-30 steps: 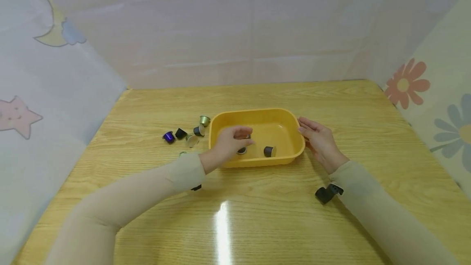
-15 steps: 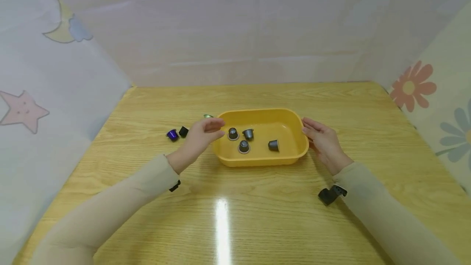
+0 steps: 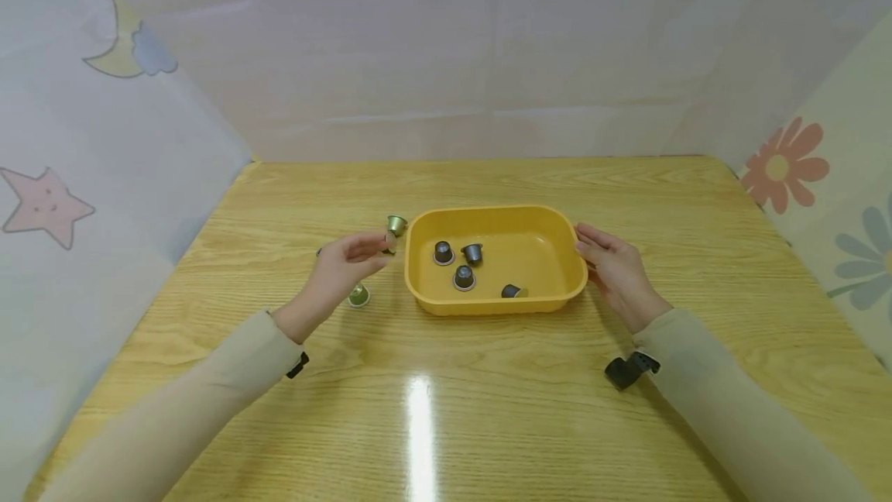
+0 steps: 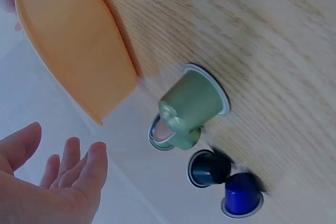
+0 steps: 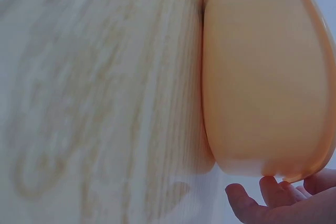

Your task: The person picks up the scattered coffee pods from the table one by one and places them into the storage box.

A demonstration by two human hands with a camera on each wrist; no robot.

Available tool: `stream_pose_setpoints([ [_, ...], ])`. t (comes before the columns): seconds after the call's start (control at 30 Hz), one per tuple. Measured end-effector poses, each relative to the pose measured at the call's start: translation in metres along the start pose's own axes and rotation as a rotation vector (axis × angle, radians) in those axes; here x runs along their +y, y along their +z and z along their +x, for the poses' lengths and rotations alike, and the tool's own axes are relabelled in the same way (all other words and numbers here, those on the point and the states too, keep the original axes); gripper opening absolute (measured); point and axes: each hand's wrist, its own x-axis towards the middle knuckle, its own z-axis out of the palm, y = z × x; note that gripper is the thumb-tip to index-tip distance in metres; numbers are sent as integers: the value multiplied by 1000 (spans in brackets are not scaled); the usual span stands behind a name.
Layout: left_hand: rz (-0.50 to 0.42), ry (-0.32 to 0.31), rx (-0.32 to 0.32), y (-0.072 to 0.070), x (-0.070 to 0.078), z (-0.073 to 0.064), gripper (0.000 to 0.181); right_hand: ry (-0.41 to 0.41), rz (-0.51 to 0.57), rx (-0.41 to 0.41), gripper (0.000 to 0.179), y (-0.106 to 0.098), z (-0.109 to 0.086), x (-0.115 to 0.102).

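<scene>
My left hand [image 3: 341,266] is held above the table just left of the yellow plastic tub [image 3: 496,306], its fingers relaxed and apart with nothing between them. Below and around it lie loose coffee capsules: a gold-green capsule [image 3: 396,225] by the tub, a green capsule [image 3: 358,296] nearer me, and others the hand partly hides. The left wrist view shows a black capsule [image 4: 209,168] beside a blue capsule [image 4: 242,193]. Inside the tub are several dark capsules [image 3: 463,277]. My right hand [image 3: 616,273] grips the tub's right end, thumb at the rim and fingers against the outer wall.
The tub stands on a wooden table [image 3: 516,401]. Pale cloth walls [image 3: 418,60] with printed pictures enclose the back and both sides. A dark strapped device [image 3: 630,369] sits at my right wrist.
My left hand has moved left from inside the tub to over the loose capsules. A dark capsule near the tub's front wall has rolled. The right hand stays on the rim.
</scene>
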Motion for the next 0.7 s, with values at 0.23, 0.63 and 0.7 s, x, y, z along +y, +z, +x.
stream_pose_setpoints([
  [0.23, 54, -26, 16, -11, -11, -7, 47, -1, 7, 5, 59, 1, 0, 0],
  [0.63, 149, -64, 14, -22, -29, -13, 45, 0, 0, -2, 58, 1, 0, 0],
  [0.7, 151, -74, 10, -22, -32, -13, 45, 2, 3, 1, 58, 1, 0, 0],
])
